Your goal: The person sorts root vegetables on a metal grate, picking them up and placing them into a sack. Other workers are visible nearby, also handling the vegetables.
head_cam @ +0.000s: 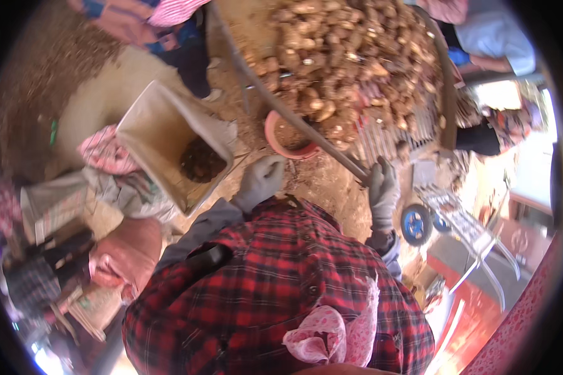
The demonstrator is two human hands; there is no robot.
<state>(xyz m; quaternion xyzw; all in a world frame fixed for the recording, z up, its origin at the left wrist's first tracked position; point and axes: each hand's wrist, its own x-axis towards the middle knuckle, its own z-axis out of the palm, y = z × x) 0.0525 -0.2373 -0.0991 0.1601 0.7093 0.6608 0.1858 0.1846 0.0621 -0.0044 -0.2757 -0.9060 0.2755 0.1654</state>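
My left hand point(262, 182), in a grey work glove, hovers between a pink round basin point(273, 139) and a pale rectangular tub point(143, 152). Its fingers are curled, and nothing shows in them. Also gloved, my right hand point(383, 190) is at the near corner of the sorting table's rail point(286, 110); whether it grips the rail I cannot tell. Beyond that rail, lumpy brown root vegetables point(338, 61), perhaps ginger, are heaped on a slatted surface point(380, 138). Some dark lumps point(201, 160) lie at one end of the tub.
A hand truck point(460, 220) with blue-hubbed wheels stands to my right. Sacks, one reddish and full point(129, 248), lie on my left. People work around the table: one at upper left point(183, 51), others at upper right point(492, 37) and far right point(488, 131).
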